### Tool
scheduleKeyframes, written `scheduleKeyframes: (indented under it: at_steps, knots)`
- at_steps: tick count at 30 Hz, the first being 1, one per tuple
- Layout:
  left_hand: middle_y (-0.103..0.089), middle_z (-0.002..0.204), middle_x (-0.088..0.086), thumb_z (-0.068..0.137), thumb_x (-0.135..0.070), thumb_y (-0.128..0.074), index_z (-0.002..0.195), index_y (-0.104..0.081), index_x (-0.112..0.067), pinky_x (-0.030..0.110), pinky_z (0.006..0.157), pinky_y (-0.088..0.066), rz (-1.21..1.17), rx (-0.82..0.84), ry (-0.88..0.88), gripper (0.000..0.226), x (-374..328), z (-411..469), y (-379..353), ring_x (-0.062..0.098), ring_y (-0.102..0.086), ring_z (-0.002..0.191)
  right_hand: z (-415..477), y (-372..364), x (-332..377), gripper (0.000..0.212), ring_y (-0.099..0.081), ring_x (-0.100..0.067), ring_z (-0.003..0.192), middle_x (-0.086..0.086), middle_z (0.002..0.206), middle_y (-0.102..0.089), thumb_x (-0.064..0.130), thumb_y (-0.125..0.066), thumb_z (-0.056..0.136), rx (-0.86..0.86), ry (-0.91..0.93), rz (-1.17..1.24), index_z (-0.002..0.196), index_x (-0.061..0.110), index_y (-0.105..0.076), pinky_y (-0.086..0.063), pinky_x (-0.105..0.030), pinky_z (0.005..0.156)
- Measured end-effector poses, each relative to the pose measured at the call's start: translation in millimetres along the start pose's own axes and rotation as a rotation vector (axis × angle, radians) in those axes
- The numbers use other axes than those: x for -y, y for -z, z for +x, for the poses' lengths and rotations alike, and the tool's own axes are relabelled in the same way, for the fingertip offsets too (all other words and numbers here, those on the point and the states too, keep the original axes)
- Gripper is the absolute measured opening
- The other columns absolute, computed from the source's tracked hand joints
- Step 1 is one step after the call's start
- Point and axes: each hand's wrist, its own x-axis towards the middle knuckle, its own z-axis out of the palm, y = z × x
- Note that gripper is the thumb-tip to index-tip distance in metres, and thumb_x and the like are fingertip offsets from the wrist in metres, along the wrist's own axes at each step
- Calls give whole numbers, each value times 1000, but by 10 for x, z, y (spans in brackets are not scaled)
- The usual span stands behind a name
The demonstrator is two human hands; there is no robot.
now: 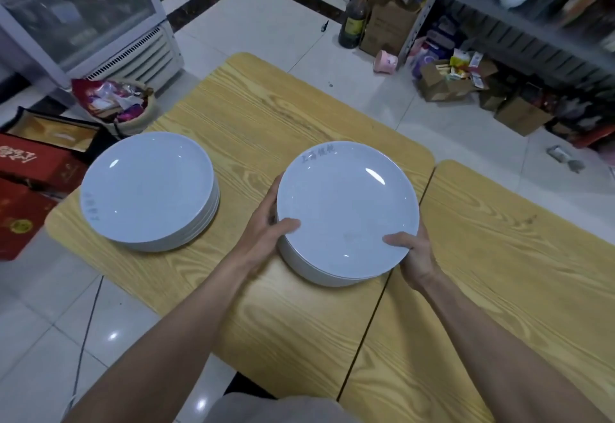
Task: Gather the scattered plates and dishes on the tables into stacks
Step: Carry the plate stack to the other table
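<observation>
1. Both hands clamp the right-hand stack of plates point(347, 213) at frame centre: left hand point(266, 233) curls round its left rim, thumb on top; right hand point(411, 251) grips the lower-right rim.
2. The second stack point(148, 189) sits well apart, centre-left, on the same table point(266, 106); left hand is nearer.
3. Bare wood lies between them, nothing blocking. Boxes point(23, 189) crowd the floor at far left.

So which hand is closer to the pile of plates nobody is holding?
Left. The left hand grips the left edge of the held stack, on the side facing the free pile. The right hand grips its near-right edge, farther away.
</observation>
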Motion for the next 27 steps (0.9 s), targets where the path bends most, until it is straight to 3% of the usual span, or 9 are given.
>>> scheduleKeyframes:
  at_steps: [4,7,12,15,19,22,27]
  knots:
    - [-66,116,-26,74,-6,-62,150,-34,-28,15,83,-49,-27,-7,-22,84,-119,-113,-39,-3,-61,109,-160,-8,-13,85,-55,-44,119,-19,132,-58,9,-67,55,-29,78,54,137,17,-48,-47,-68,93]
    - [-64,122,-18,70,-19,-70,149,-38,-29,21,84,-51,-4,-20,-63,86,-217,-233,-90,5,-62,110,-334,4,90,88,-55,-42,120,-17,134,-55,4,-64,56,-66,160,73,140,19,-45,-48,-66,92]
    - [-57,137,0,70,-32,-69,149,-37,-27,46,98,-51,26,42,-119,85,-528,-435,-343,24,-57,124,-840,121,451,89,-58,-40,116,-12,130,-59,19,-68,47,-218,259,95,135,25,-52,-52,-56,85]
    - [-56,138,6,71,-28,-70,149,-37,-27,62,101,-45,10,134,-130,85,-725,-539,-565,32,-54,127,-1227,251,637,85,-61,-37,111,-10,126,-62,9,-63,48,-306,293,100,131,27,-55,-53,-54,82]
    - [-57,136,1,75,-17,-67,148,-38,-32,59,101,-48,1,253,-127,80,-937,-681,-922,27,-57,124,-1727,480,763,88,-62,-35,108,-10,125,-63,15,-65,46,-409,318,109,133,27,-55,-55,-50,77]
    - [-59,136,0,74,-18,-66,147,-38,-36,55,101,-49,21,356,-142,80,-1067,-797,-1301,26,-58,123,-2132,750,798,81,-65,-32,103,-5,119,-67,6,-60,50,-520,332,141,127,29,-59,-55,-51,74]
    - [-59,136,-2,77,-13,-60,145,-42,-40,61,99,-47,36,484,-168,75,-1128,-1164,-2034,27,-58,123,-2863,1264,719,74,-65,-28,101,-2,114,-68,5,-58,51,-628,344,214,122,28,-62,-55,-41,69]
